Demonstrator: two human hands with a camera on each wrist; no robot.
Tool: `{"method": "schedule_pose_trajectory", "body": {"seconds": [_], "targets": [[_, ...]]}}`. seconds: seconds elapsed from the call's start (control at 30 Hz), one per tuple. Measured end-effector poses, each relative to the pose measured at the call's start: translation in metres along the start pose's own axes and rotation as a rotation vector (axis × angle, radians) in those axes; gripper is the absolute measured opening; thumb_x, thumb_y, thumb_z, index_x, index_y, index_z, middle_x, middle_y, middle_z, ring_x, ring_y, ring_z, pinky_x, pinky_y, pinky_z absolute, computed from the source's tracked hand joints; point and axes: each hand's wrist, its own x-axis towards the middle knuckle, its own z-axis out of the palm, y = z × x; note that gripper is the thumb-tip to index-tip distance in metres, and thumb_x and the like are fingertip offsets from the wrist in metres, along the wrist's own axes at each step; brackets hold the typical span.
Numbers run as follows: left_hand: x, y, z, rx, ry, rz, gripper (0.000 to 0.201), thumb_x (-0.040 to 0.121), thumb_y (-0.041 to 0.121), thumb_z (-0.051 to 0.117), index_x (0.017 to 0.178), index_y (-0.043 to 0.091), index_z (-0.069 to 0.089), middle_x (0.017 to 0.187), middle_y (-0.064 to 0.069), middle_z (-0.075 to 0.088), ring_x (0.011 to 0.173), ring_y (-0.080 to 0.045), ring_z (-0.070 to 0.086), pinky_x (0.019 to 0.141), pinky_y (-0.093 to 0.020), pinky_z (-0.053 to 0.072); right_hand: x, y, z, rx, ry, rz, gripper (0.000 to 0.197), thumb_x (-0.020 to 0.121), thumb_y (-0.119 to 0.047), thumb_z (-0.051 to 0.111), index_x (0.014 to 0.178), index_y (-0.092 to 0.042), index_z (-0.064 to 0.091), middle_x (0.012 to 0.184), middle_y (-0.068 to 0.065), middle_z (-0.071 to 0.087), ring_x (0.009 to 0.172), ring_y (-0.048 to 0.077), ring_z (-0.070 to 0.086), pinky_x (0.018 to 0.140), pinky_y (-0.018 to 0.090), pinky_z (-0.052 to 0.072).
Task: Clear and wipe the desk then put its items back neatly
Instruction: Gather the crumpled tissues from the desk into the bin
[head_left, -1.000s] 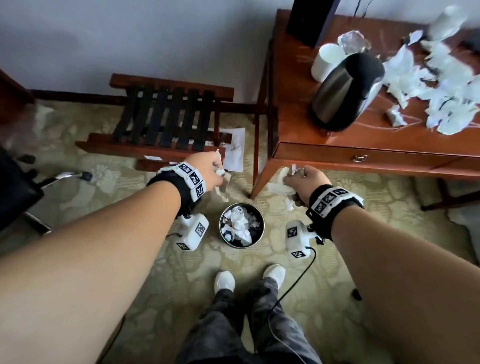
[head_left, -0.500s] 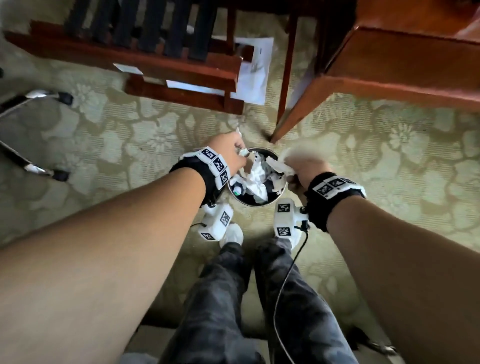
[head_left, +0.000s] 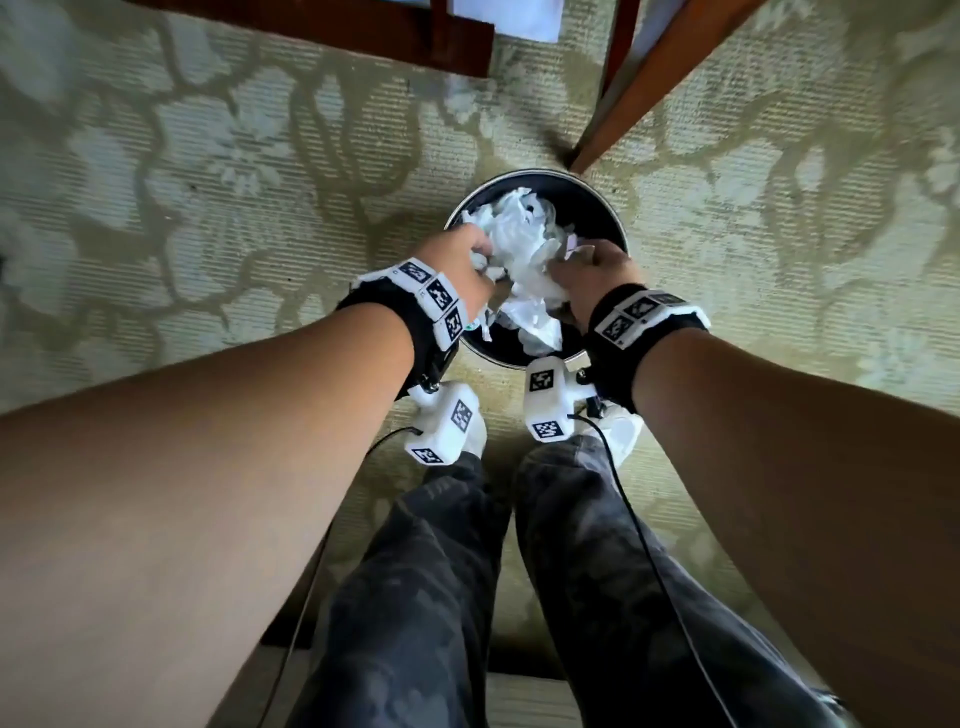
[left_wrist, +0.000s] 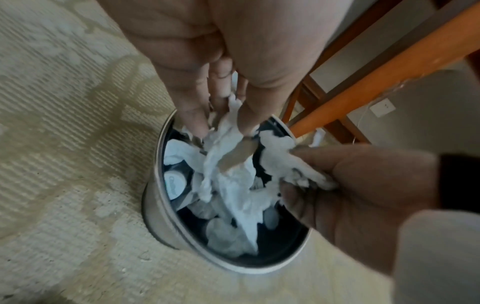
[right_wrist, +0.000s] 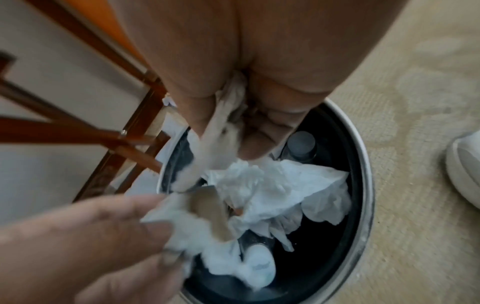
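Crumpled tissue (head_left: 524, 270) is pinched by both grips over the round bin (head_left: 615, 221) on the carpet (head_left: 208, 208): left hand (head_left: 460, 270) and right hand (head_left: 592, 275) curled on it. No clear long axis; wad hangs downward.

The paper (head_left: 524, 249) is white, the bin (head_left: 597, 200) black inside, and the carpet (head_left: 208, 171) pale green with flowers.

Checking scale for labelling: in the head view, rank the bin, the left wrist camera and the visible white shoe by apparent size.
1. bin
2. left wrist camera
3. white shoe, mostly hidden behind the right arm, so its rank is unsure.
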Motion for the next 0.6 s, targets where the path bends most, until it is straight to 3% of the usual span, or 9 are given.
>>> {"method": "schedule_pose_trajectory", "body": {"seconds": [0.07,0.1,0.17,0.23,0.3,0.37,0.5,0.6], "targets": [[0.004,-0.004,0.013,0.164,-0.091,0.078,0.056,0.092,0.017,0.067,0.144,0.022,0.048,0.136,-0.010,0.053,0.106,-0.025,0.061,0.083,-0.021,0.051,0.009,0.007,0.009,-0.234,0.024,-0.101,0.022,0.098,-0.025,0.061,0.119,-0.023,0.063,0.102,0.001,0.065,0.073,0.011,0.063,0.071,0.014,0.053],[0.004,-0.005,0.021,0.261,-0.124,0.124,0.063,0.091,0.019,0.068,0.149,0.024,0.043,0.147,-0.013,0.045,0.122,-0.031,0.056,0.097,-0.029,0.050,0.014,0.011,0.012,-0.365,0.032,-0.133,0.035,0.098,-0.030,0.060,0.133,-0.027,0.059,0.124,0.004,0.061,0.092,0.016,0.064,0.087,0.019,0.053],[0.001,-0.009,0.036,0.410,-0.176,0.180,0.072,0.091,0.024,0.066,0.156,0.024,0.034,0.163,-0.013,0.025,0.148,-0.035,0.031,0.118,-0.036,0.032,0.015,0.018,0.018,-0.677,0.004,-0.204,0.057,0.100,-0.034,0.055,0.154,-0.036,0.038,0.156,0.005,0.035,0.131,0.027,0.048,0.113,0.033,0.039],[0.001,-0.018,0.052,0.527,-0.217,0.209,0.079,0.093,0.031,0.061,0.161,0.024,0.021,0.170,-0.009,0.003,0.157,-0.032,0.005,0.127,-0.039,0.012,0.015,0.030,0.021,-0.941,-0.095,-0.302,0.070,0.100,-0.025,0.049,0.162,-0.035,0.018,0.169,0.000,0.010,0.152,0.028,0.020,0.124,0.037,0.022],[0.004,-0.028,0.067,0.616,-0.233,0.204,0.079,0.095,0.034,0.053,0.163,0.024,0.014,0.171,-0.007,-0.007,0.157,-0.030,-0.005,0.128,-0.041,0.002,0.015,0.044,0.022,-1.067,-0.181,-0.360,0.077,0.098,-0.022,0.046,0.163,-0.034,0.007,0.171,-0.008,-0.006,0.157,0.022,0.000,0.128,0.038,0.009],[0.008,-0.031,0.076,0.681,-0.212,0.186,0.071,0.099,0.037,0.042,0.163,0.024,0.014,0.171,-0.004,-0.011,0.157,-0.027,-0.006,0.127,-0.042,-0.004,0.019,0.059,0.022,-1.146,-0.215,-0.394,0.077,0.099,-0.028,0.043,0.164,-0.031,0.002,0.171,-0.008,-0.011,0.157,0.019,-0.007,0.128,0.039,0.000],[0.017,-0.027,0.091,0.808,-0.205,0.181,0.064,0.102,0.043,0.020,0.162,0.021,0.012,0.171,-0.005,-0.010,0.157,-0.027,-0.007,0.123,-0.053,-0.013,0.031,0.076,0.027,-1.388,-0.201,-0.509,0.068,0.104,-0.047,0.022,0.163,-0.021,0.002,0.172,-0.002,-0.006,0.157,0.021,-0.009,0.126,0.049,-0.008],[0.030,-0.028,0.098,0.803,-0.215,0.186,0.065,0.100,0.041,0.022,0.161,0.022,0.016,0.171,-0.007,-0.008,0.157,-0.028,-0.003,0.124,-0.052,-0.009,0.045,0.076,0.032,-1.541,-0.193,-0.511,0.067,0.104,-0.047,0.011,0.163,-0.017,0.003,0.172,-0.001,-0.002,0.156,0.026,-0.010,0.122,0.058,-0.011]]}}
